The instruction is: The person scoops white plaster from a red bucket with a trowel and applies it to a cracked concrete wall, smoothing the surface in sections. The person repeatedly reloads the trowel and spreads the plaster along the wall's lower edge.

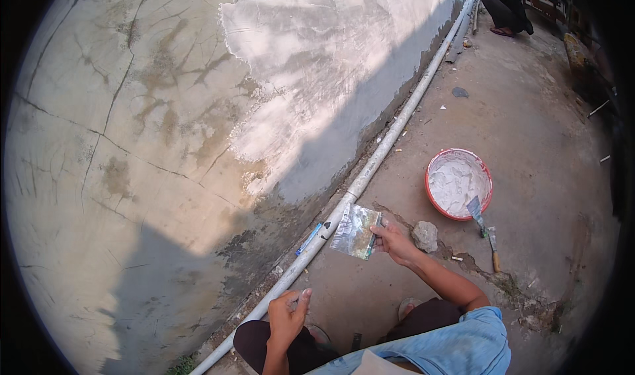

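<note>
My right hand (pixel 395 244) grips the edge of a thin, shiny, rectangular flat scraper plate (pixel 356 233), thumb on top. The plate has whitish smears and a green strip by the fingers; it hangs over the white pipe (pixel 381 151) and the ground. Over my left knee, my left hand (pixel 289 314) is loosely closed, thumb up, with nothing visible in it. To the right of the plate stands a red-rimmed basin (pixel 491 188) of white putty (pixel 456 180). A putty knife (pixel 474 207) leans on its near rim. Another wooden-handled tool (pixel 495 259) lies just below.
At left rises a cracked wall (pixel 132 130), partly coated with fresh white plaster (pixel 297 64). The pipe runs along its foot, with a blue pen-like object (pixel 309 239) beside it. A stone (pixel 425 236) lies near my right hand. Another person's legs (pixel 506 11) show at the far right.
</note>
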Motion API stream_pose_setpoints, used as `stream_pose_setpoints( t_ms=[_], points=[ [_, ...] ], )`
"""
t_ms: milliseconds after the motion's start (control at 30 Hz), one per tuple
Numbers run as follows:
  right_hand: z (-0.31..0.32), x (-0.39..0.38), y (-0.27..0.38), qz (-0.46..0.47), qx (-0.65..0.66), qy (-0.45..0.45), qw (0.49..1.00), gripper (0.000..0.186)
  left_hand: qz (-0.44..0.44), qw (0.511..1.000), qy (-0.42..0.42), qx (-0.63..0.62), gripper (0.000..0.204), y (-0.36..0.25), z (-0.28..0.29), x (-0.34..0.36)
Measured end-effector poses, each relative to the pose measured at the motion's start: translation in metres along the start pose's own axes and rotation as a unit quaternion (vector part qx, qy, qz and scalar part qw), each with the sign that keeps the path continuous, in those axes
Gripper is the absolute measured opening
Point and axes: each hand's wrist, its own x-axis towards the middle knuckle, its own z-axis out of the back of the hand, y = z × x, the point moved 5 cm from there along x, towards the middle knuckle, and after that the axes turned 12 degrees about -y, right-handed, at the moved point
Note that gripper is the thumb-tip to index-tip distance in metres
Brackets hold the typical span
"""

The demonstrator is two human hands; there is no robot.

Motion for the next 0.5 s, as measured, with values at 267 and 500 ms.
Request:
stream_pose_setpoints(
  t_ms=[267, 500],
  points=[
    [0.123, -0.005, -0.148, -0.202, 0.266, -0.048, 0.941, 0.019, -0.051, 0.984, 0.081, -0.153, 0.041, 0.048, -0.268, -0.024],
    [0.123, -0.043, -0.098, -0.153, 0.034, -0.018, 0.988, 0.029, 0.158, 0.977, 0.053, -0.132, 0.05, 0.072, -0.308, -0.023]
  ],
)
